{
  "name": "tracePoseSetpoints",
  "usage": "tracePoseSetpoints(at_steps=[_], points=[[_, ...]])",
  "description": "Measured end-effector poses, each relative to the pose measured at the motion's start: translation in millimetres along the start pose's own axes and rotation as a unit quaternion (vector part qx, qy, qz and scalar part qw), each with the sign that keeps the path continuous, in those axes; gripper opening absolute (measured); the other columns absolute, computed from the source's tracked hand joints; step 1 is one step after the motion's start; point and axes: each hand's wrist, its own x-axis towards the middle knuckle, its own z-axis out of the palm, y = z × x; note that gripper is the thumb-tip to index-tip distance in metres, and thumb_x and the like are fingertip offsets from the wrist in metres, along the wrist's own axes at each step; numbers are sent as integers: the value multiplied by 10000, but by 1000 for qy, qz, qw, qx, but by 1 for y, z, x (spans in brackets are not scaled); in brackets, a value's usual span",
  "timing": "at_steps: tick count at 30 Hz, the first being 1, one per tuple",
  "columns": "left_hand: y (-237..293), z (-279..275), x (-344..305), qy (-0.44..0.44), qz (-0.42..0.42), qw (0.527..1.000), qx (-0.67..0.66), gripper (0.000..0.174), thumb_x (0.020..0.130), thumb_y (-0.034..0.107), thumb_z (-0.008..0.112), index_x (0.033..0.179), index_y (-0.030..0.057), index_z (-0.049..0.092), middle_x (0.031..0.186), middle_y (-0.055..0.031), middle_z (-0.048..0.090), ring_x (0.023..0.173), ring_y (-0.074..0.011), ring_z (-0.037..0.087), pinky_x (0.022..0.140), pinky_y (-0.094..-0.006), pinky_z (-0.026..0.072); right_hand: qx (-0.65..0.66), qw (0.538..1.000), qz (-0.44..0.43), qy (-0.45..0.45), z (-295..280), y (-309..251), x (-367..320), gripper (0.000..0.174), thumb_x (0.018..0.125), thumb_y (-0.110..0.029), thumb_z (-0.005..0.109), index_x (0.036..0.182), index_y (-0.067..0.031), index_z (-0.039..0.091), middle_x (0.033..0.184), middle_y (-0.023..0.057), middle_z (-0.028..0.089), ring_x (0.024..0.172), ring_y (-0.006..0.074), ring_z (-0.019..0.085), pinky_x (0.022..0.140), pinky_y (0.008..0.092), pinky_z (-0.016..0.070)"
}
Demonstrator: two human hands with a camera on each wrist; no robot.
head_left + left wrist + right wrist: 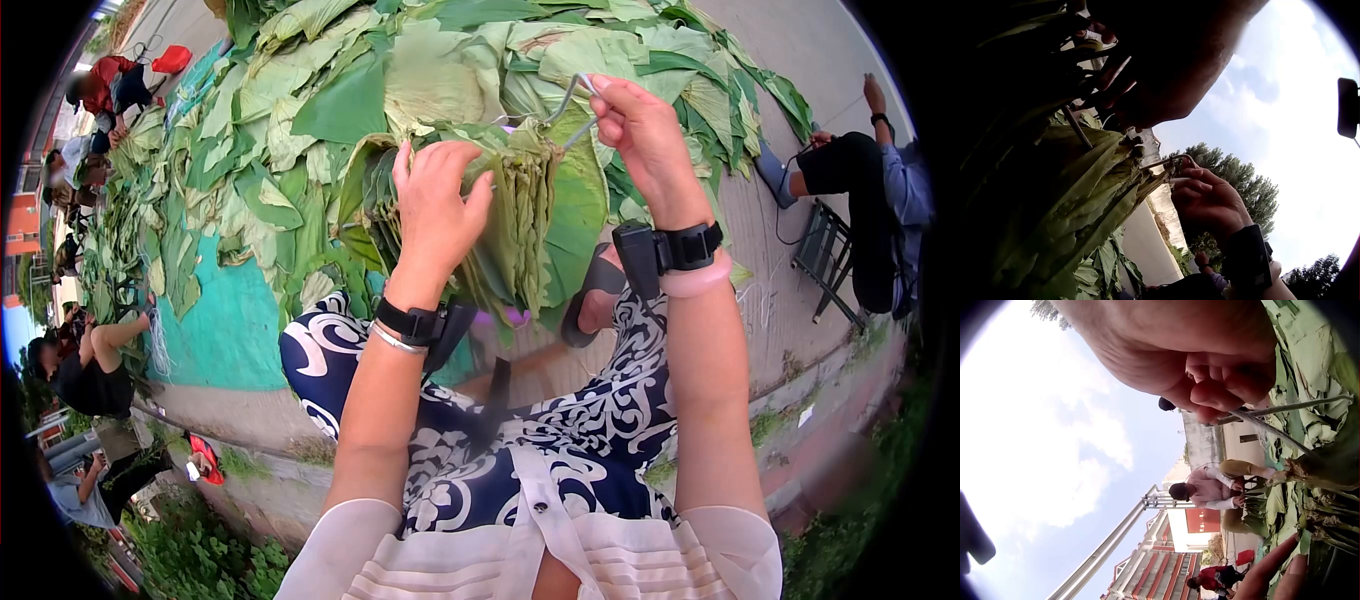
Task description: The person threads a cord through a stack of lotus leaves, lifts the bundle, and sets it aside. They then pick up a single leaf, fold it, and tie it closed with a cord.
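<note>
One leaf bundle (pixel 527 220): upper centre, folds running top-to-bottom
Left hand (pixel 432 210): nearer, loose fingers touching it
Right hand (pixel 645 140): pinching bent wire (pixel 571 98), bundle's upper right

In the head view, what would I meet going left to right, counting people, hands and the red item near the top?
Person in red → red item → left hand → right hand → seated person in dark trousers.
</note>
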Motion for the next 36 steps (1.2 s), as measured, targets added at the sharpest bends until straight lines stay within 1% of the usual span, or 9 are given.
tracePoseSetpoints(at_steps=[5,11,17,18,22,26,29,33,36], points=[[5,3,2,-28,-3,999,-17,326,798,131,671,1116,81,622,1067,-76,654,1079,-262,573,1106,-511,235,-3,1000,2,0,2,-1,-1,190,890,-159,642,1001,-5,645,733,-20,585,545,27,438,497,172,340],[8,4,3,-52,-18,996,-64,355,778,113,681,1124,69,612,1001,-79,643,1021,-265,576,1097,-490,247,1,1000,1,-6,2,-2,-2,199,889,-160,644,1007,0,647,735,-18,586,549,27,438,500,175,339],[-1,3,1,-32,-24,997,-63,262,782,99,655,1039,73,613,893,-66,618,928,-260,581,1086,-471,279,1,1000,-1,-6,1,-3,-2,205,892,-155,636,1020,4,646,738,-15,586,552,29,438,503,178,340],[-4,3,0,-10,-24,997,-73,177,754,91,644,920,62,593,849,-61,597,861,-248,566,1073,-457,288,1,1000,-1,-6,0,-2,-2,205,892,-154,634,1022,5,646,737,-14,586,552,30,438,504,178,341],[-14,-10,-2,-29,-59,994,-89,159,732,168,677,782,61,571,726,-43,538,772,-232,545,1049,-444,304,2,1000,-4,-7,-1,-3,-2,212,897,-151,623,1032,10,644,736,-12,585,553,34,440,508,183,343],[-11,-17,-2,-70,-56,996,-21,125,745,135,664,813,63,587,746,-53,558,790,-242,557,1048,-469,303,-12,1000,-2,-7,1,-3,-3,208,931,-166,598,1048,3,625,749,-24,566,565,32,407,516,179,324],[-10,-9,-2,-27,23,998,43,118,761,90,636,873,65,606,792,-67,579,836,-256,567,1059,-496,295,-16,1000,-2,-11,1,-3,-3,205,930,-169,600,1044,-1,627,748,-25,568,564,31,408,515,178,326],[5,-7,-1,-47,23,999,5,163,772,59,639,933,72,616,797,-55,591,847,-265,576,1052,-474,319,-14,1000,-4,-12,0,-1,-1,206,929,-171,603,1044,-3,629,747,-25,571,561,31,411,515,177,330],[13,-2,0,-36,22,999,21,166,775,173,712,856,63,618,718,-45,558,775,-253,556,1032,-464,337,-13,1000,-3,-13,0,-1,-1,206,929,-171,603,1046,-4,629,747,-25,571,560,31,413,514,177,334]])
